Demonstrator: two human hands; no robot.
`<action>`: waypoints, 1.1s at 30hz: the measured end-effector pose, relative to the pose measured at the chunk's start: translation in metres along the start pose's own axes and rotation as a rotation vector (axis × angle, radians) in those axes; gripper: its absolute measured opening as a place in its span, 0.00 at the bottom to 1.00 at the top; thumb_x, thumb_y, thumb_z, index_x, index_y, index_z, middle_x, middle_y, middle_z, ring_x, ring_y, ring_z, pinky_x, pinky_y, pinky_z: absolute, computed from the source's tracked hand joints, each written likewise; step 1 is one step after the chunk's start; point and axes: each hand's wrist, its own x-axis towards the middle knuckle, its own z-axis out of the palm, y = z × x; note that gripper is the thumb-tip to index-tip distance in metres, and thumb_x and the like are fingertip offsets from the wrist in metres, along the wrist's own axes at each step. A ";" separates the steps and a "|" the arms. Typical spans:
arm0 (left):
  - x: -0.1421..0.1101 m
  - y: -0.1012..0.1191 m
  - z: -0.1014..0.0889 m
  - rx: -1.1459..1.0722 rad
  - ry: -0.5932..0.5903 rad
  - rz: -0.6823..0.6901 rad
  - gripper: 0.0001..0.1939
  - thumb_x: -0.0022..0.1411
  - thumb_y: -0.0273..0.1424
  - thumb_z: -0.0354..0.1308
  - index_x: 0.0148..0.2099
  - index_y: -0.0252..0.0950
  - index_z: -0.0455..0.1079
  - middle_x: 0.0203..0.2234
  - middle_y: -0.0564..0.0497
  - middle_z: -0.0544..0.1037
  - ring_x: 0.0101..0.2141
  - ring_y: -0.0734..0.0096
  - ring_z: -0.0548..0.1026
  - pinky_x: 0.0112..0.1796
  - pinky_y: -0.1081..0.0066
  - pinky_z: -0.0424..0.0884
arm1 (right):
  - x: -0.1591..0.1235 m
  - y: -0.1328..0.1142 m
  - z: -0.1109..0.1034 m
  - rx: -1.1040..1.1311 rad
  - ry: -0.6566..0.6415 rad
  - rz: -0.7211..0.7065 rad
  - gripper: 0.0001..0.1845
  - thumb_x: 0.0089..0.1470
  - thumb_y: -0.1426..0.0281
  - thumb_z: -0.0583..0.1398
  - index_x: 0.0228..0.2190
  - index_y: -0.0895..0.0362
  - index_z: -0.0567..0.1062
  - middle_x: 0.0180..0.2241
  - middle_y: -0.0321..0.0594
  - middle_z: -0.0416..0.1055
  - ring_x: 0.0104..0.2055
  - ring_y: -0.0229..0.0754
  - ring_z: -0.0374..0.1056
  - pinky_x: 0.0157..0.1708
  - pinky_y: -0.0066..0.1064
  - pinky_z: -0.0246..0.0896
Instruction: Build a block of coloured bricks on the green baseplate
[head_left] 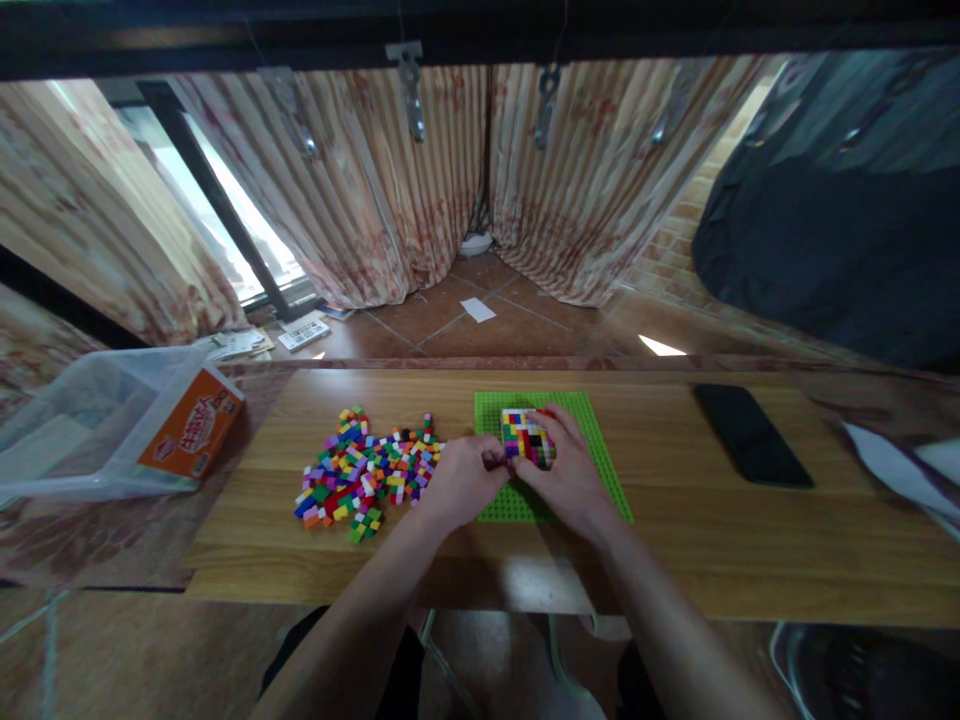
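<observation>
A green studded baseplate (609, 470) lies on the wooden table, and on it stands a small multicoloured block of toy building bricks (517, 428). My right hand (571, 470) spans this brick block, fingers over its far right side and thumb at its near edge. At the block's near left corner, my left hand (472, 478) is closed in a pinch. Whatever sits between its fingertips is hidden or too small to make out. Left of that hand lies a loose pile of bricks (360, 470) in many colours.
A black phone (752, 435) lies on the wooden table (675, 560) at the right, with white paper (900, 465) beyond it. Off the left end stands a clear plastic bin (97, 420) with an orange label. Patterned curtains (420, 190) hang behind the table.
</observation>
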 end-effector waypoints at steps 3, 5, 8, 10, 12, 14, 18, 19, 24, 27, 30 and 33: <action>0.000 -0.002 -0.003 0.007 -0.040 0.036 0.04 0.53 0.24 0.59 0.26 0.34 0.70 0.20 0.56 0.72 0.23 0.76 0.68 0.27 0.76 0.61 | -0.001 0.002 -0.002 0.001 -0.018 -0.015 0.30 0.47 0.62 0.60 0.53 0.57 0.71 0.63 0.51 0.57 0.64 0.55 0.55 0.63 0.50 0.51; -0.001 -0.004 -0.006 0.005 -0.092 0.056 0.02 0.52 0.23 0.59 0.29 0.34 0.71 0.22 0.55 0.74 0.25 0.75 0.70 0.29 0.76 0.63 | -0.002 0.005 -0.005 0.010 -0.048 -0.044 0.31 0.49 0.61 0.60 0.54 0.57 0.70 0.63 0.51 0.56 0.64 0.55 0.55 0.63 0.51 0.51; -0.001 -0.004 -0.011 0.028 -0.152 0.067 0.06 0.52 0.22 0.57 0.33 0.34 0.73 0.25 0.54 0.76 0.28 0.73 0.73 0.31 0.75 0.65 | 0.000 0.010 -0.010 0.042 -0.081 -0.070 0.29 0.53 0.58 0.59 0.55 0.56 0.69 0.63 0.51 0.56 0.65 0.53 0.55 0.63 0.50 0.50; -0.001 -0.003 -0.014 0.071 -0.169 0.074 0.06 0.53 0.22 0.55 0.33 0.34 0.73 0.25 0.53 0.77 0.28 0.73 0.73 0.31 0.75 0.64 | 0.001 0.012 -0.011 0.076 -0.076 -0.060 0.27 0.56 0.57 0.56 0.53 0.56 0.71 0.62 0.51 0.57 0.64 0.51 0.56 0.64 0.48 0.50; 0.000 -0.001 -0.015 0.111 -0.181 0.081 0.07 0.55 0.22 0.53 0.32 0.34 0.73 0.24 0.53 0.76 0.27 0.73 0.72 0.31 0.74 0.64 | 0.003 0.012 -0.010 0.096 -0.061 -0.049 0.25 0.57 0.55 0.55 0.51 0.55 0.72 0.61 0.51 0.58 0.63 0.50 0.57 0.63 0.48 0.51; 0.001 -0.001 -0.015 0.132 -0.187 0.087 0.08 0.56 0.23 0.52 0.32 0.34 0.73 0.25 0.53 0.76 0.27 0.73 0.72 0.31 0.74 0.63 | 0.003 0.009 -0.008 0.085 -0.033 -0.046 0.25 0.57 0.54 0.55 0.50 0.55 0.73 0.60 0.51 0.60 0.63 0.51 0.58 0.62 0.49 0.52; 0.001 0.000 -0.014 0.129 -0.156 0.088 0.08 0.58 0.25 0.53 0.32 0.34 0.73 0.24 0.53 0.75 0.27 0.73 0.71 0.30 0.74 0.63 | 0.000 0.003 -0.001 0.008 0.026 -0.043 0.27 0.55 0.54 0.57 0.51 0.56 0.72 0.60 0.52 0.60 0.62 0.55 0.58 0.61 0.52 0.54; 0.001 0.000 -0.014 0.117 -0.150 0.090 0.08 0.58 0.25 0.53 0.31 0.34 0.73 0.23 0.54 0.75 0.26 0.73 0.71 0.30 0.74 0.62 | 0.000 0.002 0.000 -0.011 0.034 -0.042 0.27 0.55 0.55 0.58 0.52 0.56 0.71 0.60 0.52 0.60 0.62 0.55 0.58 0.60 0.53 0.54; 0.000 0.001 -0.012 0.049 -0.121 0.077 0.09 0.59 0.24 0.54 0.29 0.35 0.73 0.23 0.54 0.75 0.27 0.73 0.71 0.30 0.75 0.62 | -0.001 0.004 0.004 -0.046 0.051 -0.038 0.27 0.53 0.56 0.60 0.51 0.54 0.71 0.60 0.51 0.60 0.61 0.55 0.59 0.59 0.52 0.57; -0.001 0.002 -0.011 0.045 -0.105 0.046 0.08 0.59 0.25 0.55 0.29 0.35 0.74 0.22 0.54 0.75 0.25 0.73 0.70 0.28 0.75 0.61 | -0.001 0.007 0.006 -0.058 0.053 -0.048 0.28 0.52 0.56 0.61 0.52 0.55 0.71 0.60 0.51 0.60 0.61 0.55 0.59 0.59 0.52 0.57; -0.003 0.004 -0.011 0.038 -0.099 0.034 0.09 0.58 0.23 0.55 0.28 0.34 0.74 0.22 0.53 0.75 0.25 0.73 0.69 0.28 0.75 0.61 | -0.001 0.008 0.008 -0.074 0.056 -0.070 0.28 0.53 0.55 0.60 0.52 0.55 0.70 0.60 0.51 0.60 0.62 0.55 0.59 0.60 0.52 0.56; -0.003 0.004 -0.010 0.039 -0.087 0.025 0.08 0.58 0.24 0.55 0.29 0.34 0.74 0.23 0.53 0.75 0.26 0.73 0.70 0.28 0.75 0.61 | -0.002 0.008 0.007 -0.096 0.053 -0.092 0.28 0.55 0.54 0.59 0.53 0.56 0.70 0.60 0.51 0.60 0.61 0.55 0.59 0.59 0.53 0.57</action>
